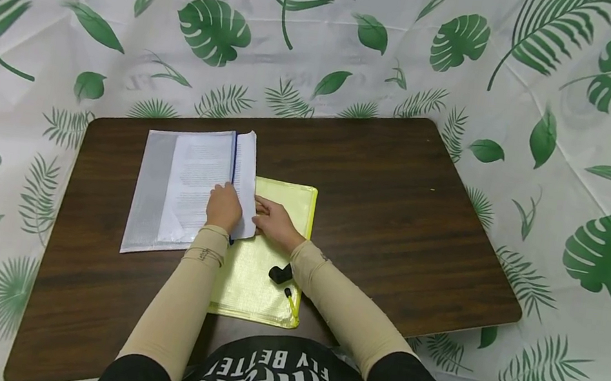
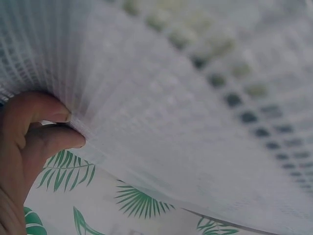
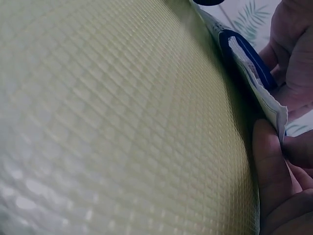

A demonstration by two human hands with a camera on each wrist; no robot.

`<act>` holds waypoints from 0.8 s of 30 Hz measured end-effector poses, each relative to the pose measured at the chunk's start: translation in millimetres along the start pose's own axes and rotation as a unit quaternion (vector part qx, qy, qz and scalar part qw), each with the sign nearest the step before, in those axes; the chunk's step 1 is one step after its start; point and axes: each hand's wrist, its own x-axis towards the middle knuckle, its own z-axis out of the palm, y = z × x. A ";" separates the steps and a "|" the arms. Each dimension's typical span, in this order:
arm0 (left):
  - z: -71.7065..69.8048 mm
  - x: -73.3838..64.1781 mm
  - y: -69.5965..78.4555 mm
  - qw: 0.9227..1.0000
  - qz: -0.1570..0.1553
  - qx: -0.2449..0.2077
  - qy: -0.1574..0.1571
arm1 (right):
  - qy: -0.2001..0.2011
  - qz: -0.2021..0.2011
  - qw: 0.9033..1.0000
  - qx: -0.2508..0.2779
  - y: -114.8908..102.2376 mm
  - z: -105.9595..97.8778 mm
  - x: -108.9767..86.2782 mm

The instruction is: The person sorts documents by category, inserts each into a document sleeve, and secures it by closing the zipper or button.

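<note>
A clear mesh zip pouch (image 1: 151, 195) with a blue zipper edge lies at the left of the table, tilted slightly. Printed papers (image 1: 246, 169) are partly inside it, and their right portion sticks out past the blue edge. My left hand (image 1: 225, 207) pinches the pouch near that edge; in the left wrist view its thumb and finger (image 2: 63, 139) meet on the mesh. My right hand (image 1: 276, 222) pinches the protruding edge of the papers (image 3: 282, 120) between thumb and fingers. Beneath that hand lies a yellow mesh zip pouch (image 1: 256, 288), partly covered by the papers.
The brown wooden table (image 1: 374, 200) extends to the right of both pouches. A yellow zipper pull (image 1: 292, 306) with a dark end lies at the yellow pouch's lower right. A small black object (image 1: 281, 273) is by the right wrist. Leaf-print cloth (image 1: 359, 61) surrounds the table.
</note>
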 end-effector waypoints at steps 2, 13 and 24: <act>-1.4 -0.2 1.1 1.000 0.000 -0.001 0.000 | 0.003 -0.002 1.000 -0.007 -1.4 0.4 0.3; -5.5 -1.6 5.6 1.000 -0.002 -0.016 0.012 | 0.003 -0.011 1.000 -0.017 -4.2 1.4 2.2; -0.1 -0.9 1.0 1.000 -0.013 -0.022 0.008 | -0.002 -0.003 1.000 -0.008 1.0 1.9 -0.8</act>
